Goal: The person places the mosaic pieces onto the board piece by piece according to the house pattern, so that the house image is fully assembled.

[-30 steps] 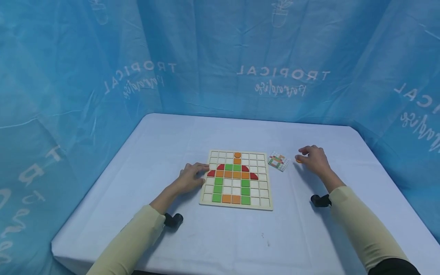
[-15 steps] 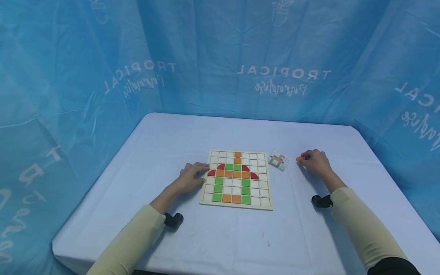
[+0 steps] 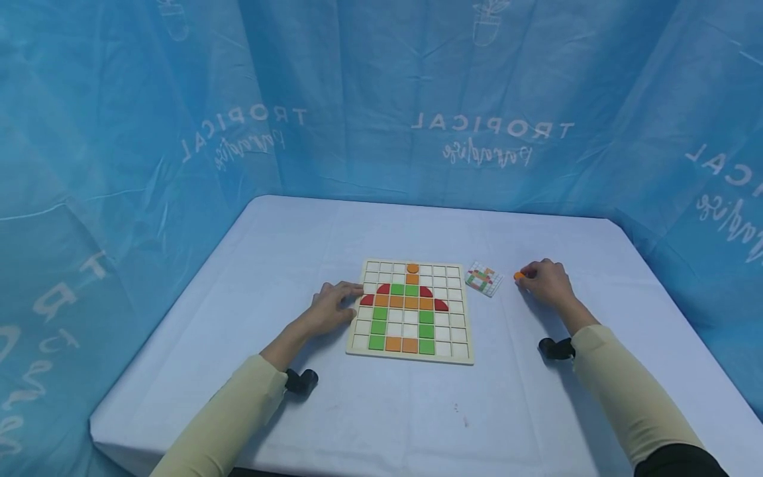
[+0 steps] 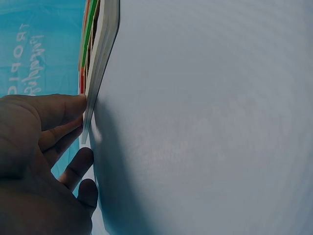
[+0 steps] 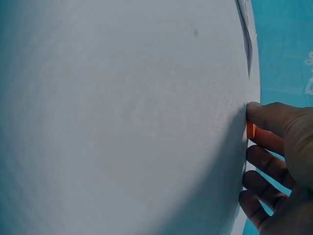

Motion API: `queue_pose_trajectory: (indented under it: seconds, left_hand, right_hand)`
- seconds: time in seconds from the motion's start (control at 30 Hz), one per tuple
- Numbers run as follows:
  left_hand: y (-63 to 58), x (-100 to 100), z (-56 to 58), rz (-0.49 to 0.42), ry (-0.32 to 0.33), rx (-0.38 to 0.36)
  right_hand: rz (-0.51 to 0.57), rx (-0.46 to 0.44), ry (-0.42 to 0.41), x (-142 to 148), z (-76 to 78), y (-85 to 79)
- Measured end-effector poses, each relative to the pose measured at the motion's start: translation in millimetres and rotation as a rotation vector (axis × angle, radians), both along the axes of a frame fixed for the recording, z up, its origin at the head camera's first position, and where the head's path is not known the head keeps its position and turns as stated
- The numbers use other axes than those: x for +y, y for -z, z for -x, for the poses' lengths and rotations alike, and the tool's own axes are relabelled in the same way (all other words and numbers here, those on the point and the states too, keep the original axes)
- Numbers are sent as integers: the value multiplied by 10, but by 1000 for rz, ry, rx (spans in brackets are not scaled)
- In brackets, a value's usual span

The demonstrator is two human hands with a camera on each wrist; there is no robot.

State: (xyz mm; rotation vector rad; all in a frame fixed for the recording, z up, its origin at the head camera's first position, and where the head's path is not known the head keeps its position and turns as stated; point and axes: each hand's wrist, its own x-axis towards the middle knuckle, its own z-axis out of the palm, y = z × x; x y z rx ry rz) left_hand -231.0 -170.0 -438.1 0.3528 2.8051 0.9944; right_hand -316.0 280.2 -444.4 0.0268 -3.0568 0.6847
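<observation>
A square board [image 3: 393, 358] with a pale wooden frame and a white grid lies mid-table, bearing green, orange and red tiles plus an orange disc [image 3: 412, 269] near its far edge. My left hand [image 3: 328, 310] is at the board's left side, fingers extended and fingertips touching its edge; the left wrist view shows the thumb [image 4: 63, 108] against the rim. Right of the board, my right hand [image 3: 547, 281] pinches a small orange tile [image 3: 518, 275] between thumb and finger, low at the tabletop. In the right wrist view only a sliver of that tile [image 5: 251, 129] shows.
A small pattern card [image 3: 483, 279] lies tilted between the board and my right hand. White cloth [image 3: 381, 417] covers the table. Blue printed curtains [image 3: 381, 132] hang behind and at both sides. Black camera mounts [image 3: 301, 382] stick out from both wrists.
My right hand has shifted slightly toward me and the orange tile now shows more beyond its fingertips. The left hand and the board have stayed put.
</observation>
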Motion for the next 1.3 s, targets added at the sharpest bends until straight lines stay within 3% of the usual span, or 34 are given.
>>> queue_pose_trajectory:
  seconds: [0.43, 0.63, 0.87, 1.3]
  left_hand:
    - [7, -3, 4, -5, -5, 6]
    - [4, -9, -1, 4, -5, 5]
    - [-2, -10, -1, 11, -5, 9]
    - [-18, -17, -11, 0, 3, 14]
  right_hand:
    - [12, 52, -62, -136, -40, -36]
    - [52, 110, -120, -494, -48, -104]
    - [117, 115, -185, -1000, -37, -168]
    - [130, 76, -277, -1659, 169, -131]
